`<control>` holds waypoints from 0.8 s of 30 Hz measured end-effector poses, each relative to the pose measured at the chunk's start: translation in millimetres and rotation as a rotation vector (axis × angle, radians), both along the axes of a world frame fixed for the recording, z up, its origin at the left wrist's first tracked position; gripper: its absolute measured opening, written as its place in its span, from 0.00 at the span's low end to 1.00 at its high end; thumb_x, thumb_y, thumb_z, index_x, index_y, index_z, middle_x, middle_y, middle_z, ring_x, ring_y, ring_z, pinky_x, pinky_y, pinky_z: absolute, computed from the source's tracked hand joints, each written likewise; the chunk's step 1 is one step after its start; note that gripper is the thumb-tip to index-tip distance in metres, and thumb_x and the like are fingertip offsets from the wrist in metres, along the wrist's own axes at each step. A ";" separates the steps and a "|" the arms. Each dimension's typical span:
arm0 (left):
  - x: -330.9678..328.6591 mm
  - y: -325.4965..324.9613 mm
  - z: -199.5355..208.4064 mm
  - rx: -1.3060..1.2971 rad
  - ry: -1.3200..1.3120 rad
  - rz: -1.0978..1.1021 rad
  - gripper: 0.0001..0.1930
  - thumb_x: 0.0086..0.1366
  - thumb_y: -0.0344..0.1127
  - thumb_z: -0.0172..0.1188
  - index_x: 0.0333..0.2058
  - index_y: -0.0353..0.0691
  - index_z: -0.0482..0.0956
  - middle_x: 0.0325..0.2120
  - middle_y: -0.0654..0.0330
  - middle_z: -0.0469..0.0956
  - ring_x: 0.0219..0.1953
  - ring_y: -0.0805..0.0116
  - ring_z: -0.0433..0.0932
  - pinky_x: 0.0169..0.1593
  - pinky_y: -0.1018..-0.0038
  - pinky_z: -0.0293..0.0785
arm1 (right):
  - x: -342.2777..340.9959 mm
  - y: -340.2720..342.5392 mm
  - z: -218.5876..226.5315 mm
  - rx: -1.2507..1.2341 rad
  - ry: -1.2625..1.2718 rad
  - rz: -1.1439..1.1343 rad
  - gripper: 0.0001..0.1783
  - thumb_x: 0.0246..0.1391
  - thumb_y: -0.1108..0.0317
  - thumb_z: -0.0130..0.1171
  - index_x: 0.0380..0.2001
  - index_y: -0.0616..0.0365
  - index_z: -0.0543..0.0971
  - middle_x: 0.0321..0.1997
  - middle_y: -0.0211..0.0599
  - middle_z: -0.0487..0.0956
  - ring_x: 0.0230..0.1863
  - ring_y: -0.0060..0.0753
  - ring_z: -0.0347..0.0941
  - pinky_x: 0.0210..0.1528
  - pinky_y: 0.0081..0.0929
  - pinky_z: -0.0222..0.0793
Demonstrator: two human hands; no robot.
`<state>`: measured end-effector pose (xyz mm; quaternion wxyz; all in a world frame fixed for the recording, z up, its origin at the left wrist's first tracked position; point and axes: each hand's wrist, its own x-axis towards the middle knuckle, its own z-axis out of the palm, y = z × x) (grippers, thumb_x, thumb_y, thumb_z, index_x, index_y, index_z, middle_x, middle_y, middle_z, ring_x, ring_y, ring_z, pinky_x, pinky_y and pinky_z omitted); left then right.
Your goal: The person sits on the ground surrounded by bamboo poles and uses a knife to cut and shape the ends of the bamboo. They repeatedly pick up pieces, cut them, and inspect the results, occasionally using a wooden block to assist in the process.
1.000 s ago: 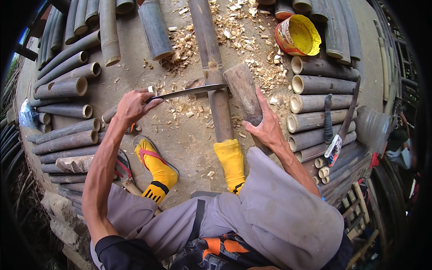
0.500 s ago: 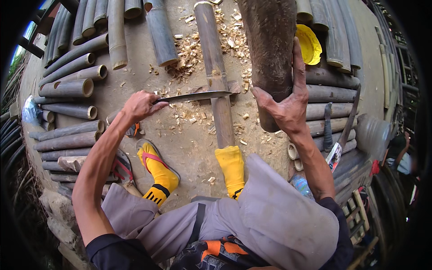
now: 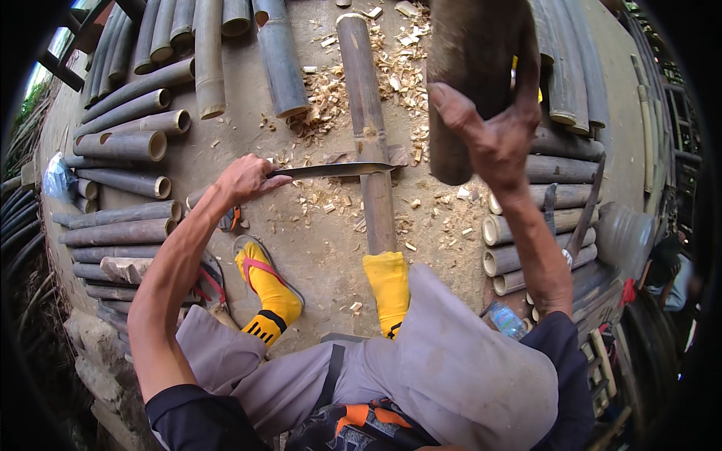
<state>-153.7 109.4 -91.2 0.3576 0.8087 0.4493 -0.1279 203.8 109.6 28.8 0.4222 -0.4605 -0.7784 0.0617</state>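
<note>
My left hand (image 3: 247,179) is closed round the handle of a long knife (image 3: 335,171). Its dark blade lies crosswise on a bamboo pole (image 3: 361,83), close to a node, with the tip just past the pole's right side. Under the pole there is a small wooden block (image 3: 400,155). My right hand (image 3: 498,139) grips a thick, dark wooden club (image 3: 470,56), raised to the right of the pole and apart from the blade. My foot in a yellow sock (image 3: 386,286) rests against the pole's near end.
Cut bamboo tubes (image 3: 124,146) lie in rows on the left, with more bamboo tubes (image 3: 519,231) stacked on the right. Pale wood chips (image 3: 323,98) litter the ground. Another blade (image 3: 587,210) leans on the right stack, near a plastic bottle (image 3: 505,319).
My right hand has lifted the club higher, and it now covers most of the yellow container behind it. The knife stays across the pole; the whole view has shifted slightly.
</note>
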 end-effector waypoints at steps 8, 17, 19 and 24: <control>-1.0 -1.5 0.7 -0.039 0.043 0.009 0.27 0.63 0.56 0.58 0.25 0.32 0.80 0.12 0.44 0.67 0.15 0.47 0.67 0.24 0.59 0.65 | 2.0 -31.4 -39.4 -1.138 -0.234 0.317 0.52 0.40 0.62 0.65 0.69 0.39 0.53 0.45 0.56 0.79 0.38 0.49 0.79 0.47 0.37 0.75; -2.0 9.5 -15.9 -0.167 0.014 -0.006 0.25 0.56 0.56 0.65 0.35 0.35 0.82 0.16 0.47 0.72 0.18 0.55 0.72 0.28 0.62 0.68 | 19.7 -74.7 -83.9 -1.351 0.018 0.199 0.52 0.39 0.53 0.68 0.67 0.46 0.54 0.55 0.51 0.73 0.48 0.46 0.75 0.53 0.40 0.70; -10.3 10.6 -15.5 -0.201 -0.064 0.013 0.26 0.50 0.53 0.70 0.35 0.34 0.82 0.17 0.51 0.75 0.19 0.60 0.73 0.29 0.64 0.69 | 31.8 -82.0 -80.4 -1.272 0.163 0.161 0.52 0.39 0.52 0.67 0.67 0.50 0.55 0.58 0.50 0.70 0.52 0.42 0.72 0.54 0.39 0.69; -19.3 2.3 -15.7 -0.430 0.118 0.241 0.18 0.42 0.39 0.71 0.29 0.32 0.78 0.18 0.59 0.76 0.20 0.70 0.74 0.25 0.69 0.71 | 49.9 -142.8 -77.9 -1.605 1.277 -0.099 0.49 0.44 0.53 0.65 0.66 0.58 0.55 0.62 0.49 0.65 0.57 0.34 0.67 0.54 0.30 0.68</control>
